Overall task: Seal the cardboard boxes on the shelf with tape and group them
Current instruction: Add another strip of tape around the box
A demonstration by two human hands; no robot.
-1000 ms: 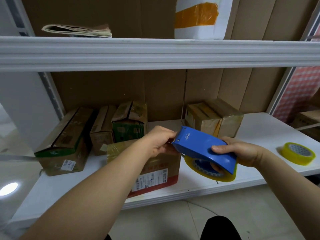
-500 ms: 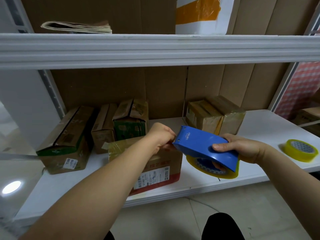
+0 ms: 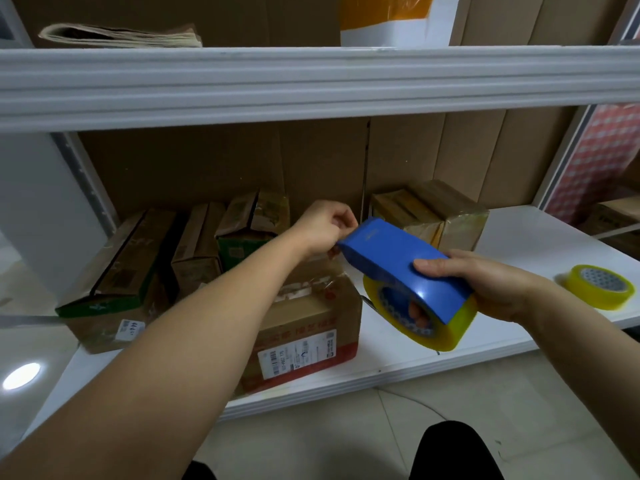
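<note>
My right hand grips a blue tape dispenser loaded with a yellowish tape roll, held just above the white shelf. At the dispenser's front end, my left hand pinches what looks like the tape end with curled fingers. Below them stands a cardboard box with a red band and a white label, its top flaps partly taped. Behind it to the left stand three more boxes. Two taped boxes sit at the back on the right.
A spare roll of yellow tape lies on the shelf at the right. The upper shelf edge runs across overhead, with folded cardboard and a white-and-orange parcel on it. Tiled floor lies below the shelf.
Both hands rose a little with the dispenser. My left hand has lifted away from the box top and now pinches at the dispenser's front end.
</note>
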